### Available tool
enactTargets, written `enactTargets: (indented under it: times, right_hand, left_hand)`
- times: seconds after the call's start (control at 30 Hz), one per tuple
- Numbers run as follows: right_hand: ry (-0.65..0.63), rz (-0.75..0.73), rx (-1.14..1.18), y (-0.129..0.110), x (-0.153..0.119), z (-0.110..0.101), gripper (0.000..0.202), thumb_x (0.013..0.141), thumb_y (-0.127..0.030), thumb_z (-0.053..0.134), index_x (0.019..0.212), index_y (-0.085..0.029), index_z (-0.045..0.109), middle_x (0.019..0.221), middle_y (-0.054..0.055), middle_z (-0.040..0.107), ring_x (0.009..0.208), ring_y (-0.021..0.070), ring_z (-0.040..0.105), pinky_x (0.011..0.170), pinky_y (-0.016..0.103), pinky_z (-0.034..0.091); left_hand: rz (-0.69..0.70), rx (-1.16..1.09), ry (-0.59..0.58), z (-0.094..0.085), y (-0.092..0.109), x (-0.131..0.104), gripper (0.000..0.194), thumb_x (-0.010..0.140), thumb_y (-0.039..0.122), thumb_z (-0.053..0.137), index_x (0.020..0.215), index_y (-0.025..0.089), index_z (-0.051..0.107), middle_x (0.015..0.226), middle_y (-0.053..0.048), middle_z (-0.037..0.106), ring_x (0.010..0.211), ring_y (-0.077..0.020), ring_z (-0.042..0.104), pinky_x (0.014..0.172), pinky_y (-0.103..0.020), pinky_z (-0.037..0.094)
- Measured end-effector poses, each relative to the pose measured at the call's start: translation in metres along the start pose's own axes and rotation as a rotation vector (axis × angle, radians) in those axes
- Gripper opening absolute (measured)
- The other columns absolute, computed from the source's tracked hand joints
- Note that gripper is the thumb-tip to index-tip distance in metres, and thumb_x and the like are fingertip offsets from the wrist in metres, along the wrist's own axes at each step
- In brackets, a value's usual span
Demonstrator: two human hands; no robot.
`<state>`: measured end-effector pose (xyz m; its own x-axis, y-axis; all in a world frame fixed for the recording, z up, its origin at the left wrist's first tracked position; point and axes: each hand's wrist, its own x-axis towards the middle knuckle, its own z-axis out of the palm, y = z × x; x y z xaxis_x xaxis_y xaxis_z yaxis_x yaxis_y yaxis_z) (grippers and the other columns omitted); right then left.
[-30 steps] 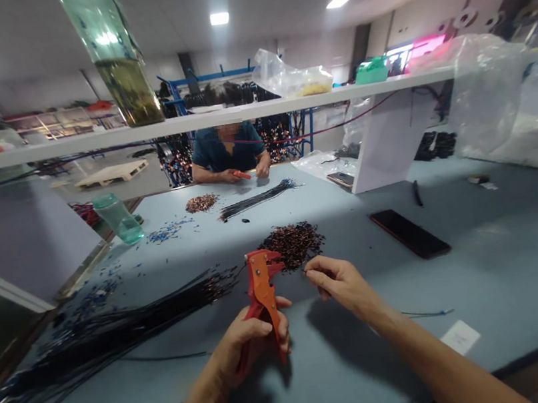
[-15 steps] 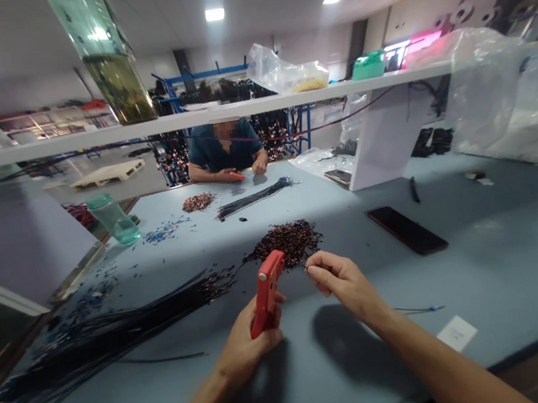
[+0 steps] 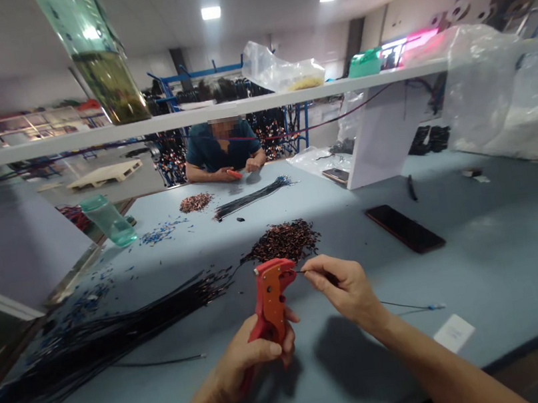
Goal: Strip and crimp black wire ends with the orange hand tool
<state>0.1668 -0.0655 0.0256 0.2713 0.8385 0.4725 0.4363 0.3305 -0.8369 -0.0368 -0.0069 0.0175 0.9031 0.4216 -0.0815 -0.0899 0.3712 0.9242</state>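
Note:
My left hand is wrapped round the handle of a red and orange wire stripper, its head upright and facing right. Between the thumb and fingers of my right hand is a thin black wire. One end of the wire reaches the stripper's jaws; the other trails out past my wrist to a blue tip. Whether the jaws grip the wire, I cannot tell. Just behind the tool lies a pile of dark and coppery scraps. A long bundle of black wires stretches across the table's left side.
A dark phone and a small white label lie to the right. Across the table, a person holds a red tool beside another wire bundle. A shelf spans above, bearing a green bottle. Blue bits are scattered left.
My left hand has turned the wire stripper so its flat orange side shows and its jaws point right. The wire end in my right hand now meets the jaws.

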Motion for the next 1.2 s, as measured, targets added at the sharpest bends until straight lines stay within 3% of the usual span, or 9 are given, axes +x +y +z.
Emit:
enactTargets:
  times: [0.23,0.4,0.47,0.53,0.63,0.8,0.9,1.2]
  right_hand:
    - [-0.01,-0.013,-0.047,0.0,0.0,-0.001,0.015,0.086,-0.029,0.054,0.079,-0.019,0.064,0.064,-0.001,0.056,0.053,0.0122,0.044,0.052,0.024,0.035]
    - [0.056,0.142,-0.009,0.003,0.004,-0.003,0.018,0.084,-0.033,0.054,0.076,-0.019,0.06,0.058,-0.003,0.046,0.051,0.0115,0.037,0.049,0.024,0.031]
    - [0.079,0.188,0.026,0.005,0.006,-0.003,0.019,0.083,-0.035,0.055,0.075,-0.019,0.06,0.058,-0.004,0.044,0.051,0.0114,0.036,0.048,0.024,0.03]
    - [0.084,0.197,0.053,0.006,0.006,-0.003,0.019,0.083,-0.035,0.054,0.075,-0.019,0.059,0.058,-0.004,0.043,0.052,0.0112,0.036,0.048,0.023,0.03]
    - [0.069,0.151,0.055,0.003,0.004,-0.002,0.017,0.084,-0.033,0.054,0.077,-0.019,0.059,0.058,-0.004,0.042,0.051,0.0106,0.035,0.047,0.023,0.03]
    - [0.039,-0.062,-0.069,-0.001,-0.001,0.0,0.014,0.087,-0.026,0.052,0.081,-0.018,0.062,0.06,-0.003,0.051,0.049,0.0102,0.039,0.048,0.022,0.033]
    - [0.042,-0.162,-0.126,0.0,-0.001,0.001,0.012,0.087,-0.022,0.052,0.082,-0.018,0.062,0.064,-0.001,0.057,0.051,0.0104,0.045,0.051,0.022,0.037]
    - [0.022,-0.22,-0.14,0.003,-0.001,0.002,0.013,0.087,-0.018,0.052,0.084,-0.018,0.064,0.07,0.002,0.064,0.054,0.0112,0.052,0.053,0.022,0.042]
  left_hand:
    - [0.051,0.072,0.013,-0.007,-0.005,0.0,0.046,0.065,0.03,0.063,0.106,0.012,0.055,0.072,-0.001,0.051,0.064,-0.0147,0.046,0.062,-0.028,0.035]
    - [0.148,0.588,0.316,-0.006,0.004,0.001,0.034,0.067,0.028,0.062,0.098,0.015,0.055,0.076,0.001,0.047,0.067,-0.0138,0.04,0.063,-0.026,0.032]
    - [0.163,0.701,0.349,-0.005,0.008,0.001,0.03,0.067,0.027,0.062,0.095,0.016,0.056,0.078,0.001,0.047,0.069,-0.014,0.04,0.064,-0.027,0.033]
    - [0.14,0.608,0.302,-0.005,0.008,0.001,0.031,0.068,0.029,0.062,0.094,0.015,0.056,0.077,0.001,0.049,0.068,-0.014,0.041,0.064,-0.026,0.033]
    - [0.073,0.257,0.157,-0.006,0.003,0.001,0.039,0.067,0.03,0.062,0.101,0.013,0.056,0.075,-0.001,0.053,0.066,-0.0145,0.046,0.062,-0.027,0.036]
    - [-0.04,-0.227,0.008,-0.007,-0.009,0.0,0.043,0.066,0.023,0.058,0.107,0.009,0.06,0.073,-0.004,0.056,0.062,-0.0156,0.053,0.062,-0.032,0.042]
    - [-0.067,-0.32,-0.032,-0.008,-0.011,0.0,0.042,0.065,0.021,0.057,0.106,0.009,0.062,0.073,-0.005,0.057,0.061,-0.0162,0.055,0.062,-0.032,0.044]
    - [-0.096,-0.342,-0.101,-0.008,-0.01,-0.001,0.045,0.063,0.019,0.06,0.106,0.005,0.063,0.073,-0.006,0.059,0.059,-0.0158,0.056,0.06,-0.03,0.044]
